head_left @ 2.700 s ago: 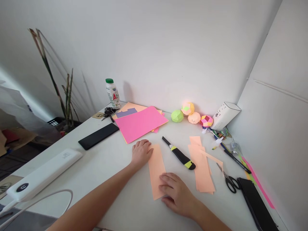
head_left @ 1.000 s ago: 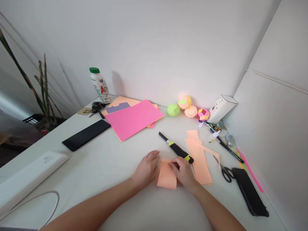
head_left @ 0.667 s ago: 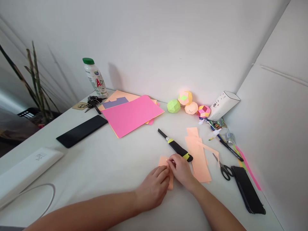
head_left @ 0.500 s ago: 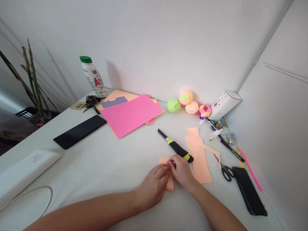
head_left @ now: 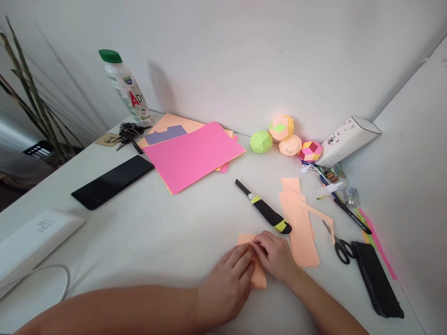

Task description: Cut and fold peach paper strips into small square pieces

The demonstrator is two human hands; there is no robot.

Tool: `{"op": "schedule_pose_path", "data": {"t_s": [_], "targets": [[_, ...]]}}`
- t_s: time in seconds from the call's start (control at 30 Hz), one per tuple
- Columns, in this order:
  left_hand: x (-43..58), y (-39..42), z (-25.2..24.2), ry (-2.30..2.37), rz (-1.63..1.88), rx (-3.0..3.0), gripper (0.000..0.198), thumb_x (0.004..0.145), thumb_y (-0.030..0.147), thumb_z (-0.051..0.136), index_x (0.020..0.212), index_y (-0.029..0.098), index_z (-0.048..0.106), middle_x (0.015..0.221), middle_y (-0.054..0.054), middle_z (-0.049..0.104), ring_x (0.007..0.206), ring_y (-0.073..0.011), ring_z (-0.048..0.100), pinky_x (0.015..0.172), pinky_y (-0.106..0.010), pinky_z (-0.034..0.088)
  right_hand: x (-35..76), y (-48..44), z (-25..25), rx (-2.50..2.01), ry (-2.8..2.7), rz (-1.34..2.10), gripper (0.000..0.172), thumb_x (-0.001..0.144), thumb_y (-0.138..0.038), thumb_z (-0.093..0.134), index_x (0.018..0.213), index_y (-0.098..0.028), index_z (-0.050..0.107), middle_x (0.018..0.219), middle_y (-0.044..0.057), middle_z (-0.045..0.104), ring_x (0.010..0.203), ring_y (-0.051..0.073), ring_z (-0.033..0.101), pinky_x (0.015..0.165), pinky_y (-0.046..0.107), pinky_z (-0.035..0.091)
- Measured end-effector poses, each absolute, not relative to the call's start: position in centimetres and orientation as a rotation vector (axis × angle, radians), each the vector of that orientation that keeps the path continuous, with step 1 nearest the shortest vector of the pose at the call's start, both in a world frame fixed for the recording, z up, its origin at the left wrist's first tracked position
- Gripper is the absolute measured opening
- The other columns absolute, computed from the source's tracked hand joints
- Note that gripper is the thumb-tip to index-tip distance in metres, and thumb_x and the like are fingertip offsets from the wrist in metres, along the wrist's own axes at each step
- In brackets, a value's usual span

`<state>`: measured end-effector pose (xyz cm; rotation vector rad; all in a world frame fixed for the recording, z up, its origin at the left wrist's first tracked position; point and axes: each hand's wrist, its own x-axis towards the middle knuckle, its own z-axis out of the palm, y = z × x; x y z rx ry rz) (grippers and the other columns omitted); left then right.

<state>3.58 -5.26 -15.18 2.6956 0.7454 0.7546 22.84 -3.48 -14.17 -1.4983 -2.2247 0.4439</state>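
Both hands work on a small piece of peach-coloured paper [head_left: 259, 278] that lies on the white table [head_left: 150, 251]. My left hand [head_left: 228, 279] rests over its left side, with the fingers bent and pressed on it. My right hand [head_left: 275, 255] pinches the paper near its upper part, its fingertips touching those of my left hand. The fold or edge under the fingers is mostly hidden. Beyond my right hand lies a black and yellow utility knife [head_left: 267, 211]. To its right are several peach paper strips [head_left: 301, 232], partly overlapping.
Scissors [head_left: 342, 249] and a black case [head_left: 379, 279] lie at the right. Folded paper balls [head_left: 261, 141] and a white box [head_left: 349, 139] stand by the wall. Further left are pink sheets [head_left: 192, 158], a black phone-like slab [head_left: 111, 182], keys [head_left: 129, 135] and a bottle [head_left: 127, 90].
The head view has shifted, so the things at the back sit higher and those at the right further right. My hands stay together on the paper, with only slight finger movement.
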Motion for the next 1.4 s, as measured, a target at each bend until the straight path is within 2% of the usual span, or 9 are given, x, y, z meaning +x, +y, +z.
{"op": "schedule_pose_path", "data": {"t_s": [0.17, 0.47, 0.67, 1.13, 1.4], "targets": [[3.8, -4.2, -15.8, 0.803, 0.826, 2.735, 0.026, 0.086, 0.011, 0.047, 0.104, 0.004, 0.064, 0.115, -0.019, 0.062, 0.119, -0.0352, 0.051, 0.097, -0.05, 0.049, 22.4, -2.7, -14.0, -1.56, -2.243, 0.415, 0.02, 0.094, -0.021, 0.042, 0.078, -0.02, 0.054, 0.069, 0.001, 0.062, 0.057, 0.014, 0.056, 0.052, 0.024, 0.038], [3.7, -4.3, -15.7, 0.854, 0.791, 2.751, 0.029, 0.085, 0.007, 0.043, 0.108, 0.004, 0.061, 0.117, -0.022, 0.061, 0.121, -0.0338, 0.05, 0.095, -0.049, 0.049, 21.9, -2.2, -13.5, -1.662, -2.26, 0.397, 0.019, 0.094, -0.021, 0.042, 0.079, -0.02, 0.053, 0.066, 0.0, 0.063, 0.053, 0.014, 0.055, 0.049, 0.025, 0.035], [3.5, -4.0, -15.1, 0.973, 0.747, 2.679, 0.032, 0.089, 0.02, 0.045, 0.108, 0.004, 0.064, 0.116, -0.019, 0.064, 0.115, -0.0341, 0.054, 0.098, -0.051, 0.047, 21.9, -2.2, -13.2, -1.665, -2.26, 0.431, 0.02, 0.093, -0.019, 0.041, 0.077, -0.021, 0.052, 0.065, 0.0, 0.062, 0.053, 0.013, 0.055, 0.049, 0.024, 0.037], [3.4, -4.0, -15.3, 0.999, 0.697, 2.734, 0.034, 0.091, 0.023, 0.046, 0.114, 0.005, 0.062, 0.121, -0.017, 0.063, 0.121, -0.0333, 0.051, 0.104, -0.047, 0.039, 21.8, -2.3, -13.3, -1.665, -2.212, 0.436, 0.021, 0.094, -0.021, 0.042, 0.077, -0.02, 0.053, 0.062, -0.001, 0.06, 0.049, 0.011, 0.051, 0.047, 0.024, 0.035], [3.4, -4.2, -15.6, 1.022, 0.709, 2.708, 0.033, 0.09, 0.026, 0.05, 0.114, 0.007, 0.062, 0.123, -0.013, 0.063, 0.125, -0.0316, 0.048, 0.107, -0.045, 0.036, 21.7, -2.4, -13.2, -1.671, -2.201, 0.44, 0.02, 0.095, -0.02, 0.042, 0.08, -0.02, 0.055, 0.064, -0.001, 0.062, 0.05, 0.011, 0.055, 0.047, 0.024, 0.037]]}}
